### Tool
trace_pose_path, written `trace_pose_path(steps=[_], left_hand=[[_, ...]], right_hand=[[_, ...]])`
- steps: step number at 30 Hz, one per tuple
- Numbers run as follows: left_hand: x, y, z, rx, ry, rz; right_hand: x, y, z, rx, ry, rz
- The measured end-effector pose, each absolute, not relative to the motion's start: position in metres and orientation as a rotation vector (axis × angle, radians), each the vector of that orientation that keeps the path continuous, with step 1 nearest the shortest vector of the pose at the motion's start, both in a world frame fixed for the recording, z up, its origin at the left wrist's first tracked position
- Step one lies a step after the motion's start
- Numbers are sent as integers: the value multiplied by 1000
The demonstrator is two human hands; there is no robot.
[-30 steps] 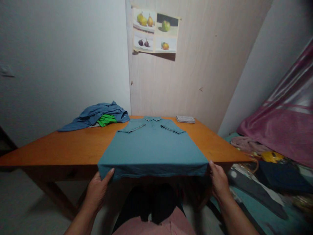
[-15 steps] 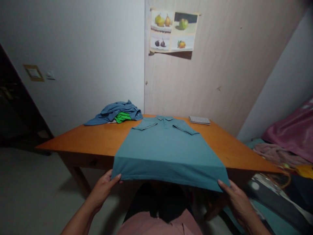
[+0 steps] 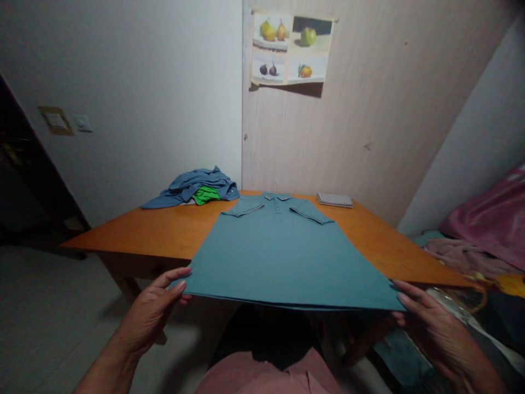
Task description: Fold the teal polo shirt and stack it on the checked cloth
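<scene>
A teal polo shirt (image 3: 283,251) lies front up on the wooden table (image 3: 151,232), its collar toward the wall and its short sleeves turned inward over the chest. Its hem reaches out past the front edge of the table, lifted and pulled taut. My left hand (image 3: 153,306) is closed on the left hem corner, thumb above and fingers around it. At the right hem corner, my right hand (image 3: 430,323) pinches the fabric in the same way.
At the back left lies a crumpled heap of blue clothes (image 3: 192,186) with a bright green cloth (image 3: 205,195). A folded checked cloth (image 3: 334,200) sits at the back right. Pink fabric (image 3: 492,224) and other items are piled right of the table.
Both hands have raised the hem, which hung down over the table edge, to about table height. The hands have also moved apart, stretching the hem.
</scene>
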State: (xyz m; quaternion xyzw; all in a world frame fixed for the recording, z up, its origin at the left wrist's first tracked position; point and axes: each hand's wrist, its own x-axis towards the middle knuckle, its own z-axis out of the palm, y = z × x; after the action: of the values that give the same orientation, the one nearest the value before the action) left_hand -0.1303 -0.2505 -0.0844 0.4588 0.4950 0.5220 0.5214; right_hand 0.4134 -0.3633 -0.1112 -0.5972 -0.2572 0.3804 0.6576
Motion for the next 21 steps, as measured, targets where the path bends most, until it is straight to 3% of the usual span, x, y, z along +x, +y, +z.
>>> trace_pose_path(steps=[10, 21], left_hand=[[-137, -244, -73, 1062, 1068, 1275], [-117, -247, -54, 1218, 1303, 1433]], right_hand=[[421, -365, -95, -1294, -646, 898], [416, -351, -92, -1266, -639, 820]])
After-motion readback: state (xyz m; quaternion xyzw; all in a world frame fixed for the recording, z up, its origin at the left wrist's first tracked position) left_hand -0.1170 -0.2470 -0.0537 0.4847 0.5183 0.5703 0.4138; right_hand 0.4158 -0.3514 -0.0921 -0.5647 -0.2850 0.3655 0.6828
